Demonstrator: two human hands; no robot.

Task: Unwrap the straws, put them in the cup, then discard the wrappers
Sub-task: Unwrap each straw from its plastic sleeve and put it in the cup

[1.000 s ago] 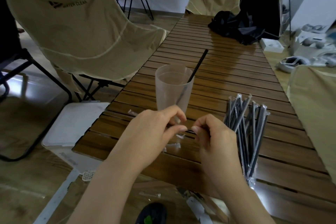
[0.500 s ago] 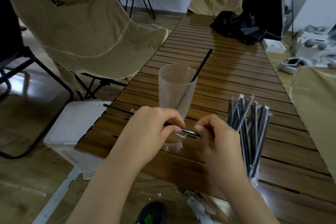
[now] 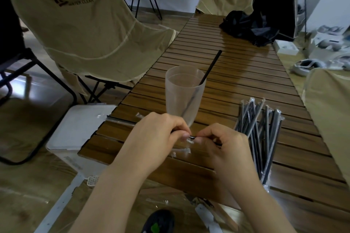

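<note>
Black thin straw [image 3: 192, 136], seemingly part-wrapped, is pinched by both the left hand [image 3: 161, 138] and right hand [image 3: 225, 147] near the slatted wooden tabletop's [image 3: 236, 85] near edge, before the frosted plastic cup [image 3: 184, 96].

Cup [image 3: 184, 96] on bench [image 3: 236, 89], one straw [image 3: 211, 69] in it; wrapped straws [image 3: 259, 138] right of cup; both hands before it.

Slatted wooden table [image 3: 236, 73]; bears cup [image 3: 181, 96]; wrapped straws [image 3: 259, 134]; black cloth [image 3: 246, 26]
</note>
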